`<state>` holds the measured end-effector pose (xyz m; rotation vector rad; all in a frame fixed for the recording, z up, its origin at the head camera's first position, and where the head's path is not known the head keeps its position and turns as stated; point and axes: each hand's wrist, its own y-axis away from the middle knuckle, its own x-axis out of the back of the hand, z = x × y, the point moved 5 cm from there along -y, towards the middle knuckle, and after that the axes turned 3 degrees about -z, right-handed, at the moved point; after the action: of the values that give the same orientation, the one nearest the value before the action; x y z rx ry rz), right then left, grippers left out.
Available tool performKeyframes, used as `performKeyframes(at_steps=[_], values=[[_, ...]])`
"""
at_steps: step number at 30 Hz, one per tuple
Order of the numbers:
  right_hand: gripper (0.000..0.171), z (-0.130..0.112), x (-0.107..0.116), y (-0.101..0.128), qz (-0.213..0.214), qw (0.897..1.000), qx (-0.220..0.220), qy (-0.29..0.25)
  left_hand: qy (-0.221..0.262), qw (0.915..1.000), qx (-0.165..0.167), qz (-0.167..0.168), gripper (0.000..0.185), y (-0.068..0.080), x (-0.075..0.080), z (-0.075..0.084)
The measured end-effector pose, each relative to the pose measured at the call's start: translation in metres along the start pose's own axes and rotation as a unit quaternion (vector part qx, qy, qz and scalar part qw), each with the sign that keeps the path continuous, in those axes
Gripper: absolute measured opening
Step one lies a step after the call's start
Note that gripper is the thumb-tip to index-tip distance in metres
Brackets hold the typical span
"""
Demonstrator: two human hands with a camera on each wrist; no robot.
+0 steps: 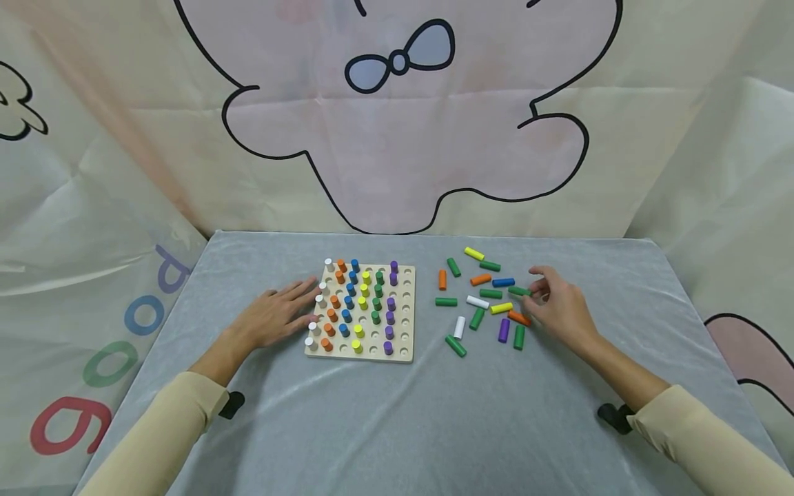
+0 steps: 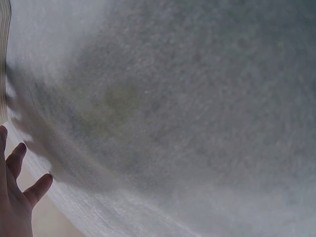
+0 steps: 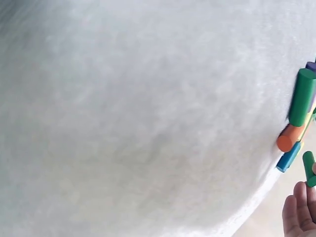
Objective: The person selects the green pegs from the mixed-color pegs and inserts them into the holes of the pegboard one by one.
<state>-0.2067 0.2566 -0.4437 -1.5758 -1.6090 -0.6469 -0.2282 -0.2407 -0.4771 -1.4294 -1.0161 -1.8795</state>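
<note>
Best to keep the square pale wooden pegboard (image 1: pixel 360 311) steady on the grey cloth-covered table (image 1: pixel 384 427), left hand (image 1: pixel 276 318) lying flat, fingers straight, against its left edge. Then, with the right hand (image 1: pixel 561 308) pinching 1 short green wooden peg (image 1: pixel 519 291) among the loose coloured pegs (image 1: pixel 480 302) right of the board, lift straight up, clear of neighbours, and turn upright over an empty hole.

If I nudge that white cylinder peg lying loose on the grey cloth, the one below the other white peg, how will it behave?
The short white cylinder peg lies on its round side, so it would probably roll sideways if pushed, though the soft grey cloth may slow it. It looks rigid and painted smooth, likely wood, so it shouldn't bend. Being small, it is probably light and easy to pinch.
</note>
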Motion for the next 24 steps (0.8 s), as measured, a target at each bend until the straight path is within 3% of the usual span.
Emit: performKeyframes(at_steps=[8, 17, 24], values=[[0.046, -0.022, 0.002, 0.001, 0.037, 0.996, 0.076, -0.017, -0.007, 0.9999, -0.003, 0.007, 0.070, 0.001, 0.000, 0.000], [0.054, -0.055, 0.000, 0.006, 0.033, 0.989, 0.140, -0.041, -0.009, 0.9998, -0.009, 0.014, 0.069, 0.003, 0.003, 0.001], [0.058, -0.079, -0.005, 0.011, 0.022, 0.979, 0.175, -0.104, -0.001, 0.9998, -0.008, 0.016, 0.069, 0.003, 0.004, 0.002]])
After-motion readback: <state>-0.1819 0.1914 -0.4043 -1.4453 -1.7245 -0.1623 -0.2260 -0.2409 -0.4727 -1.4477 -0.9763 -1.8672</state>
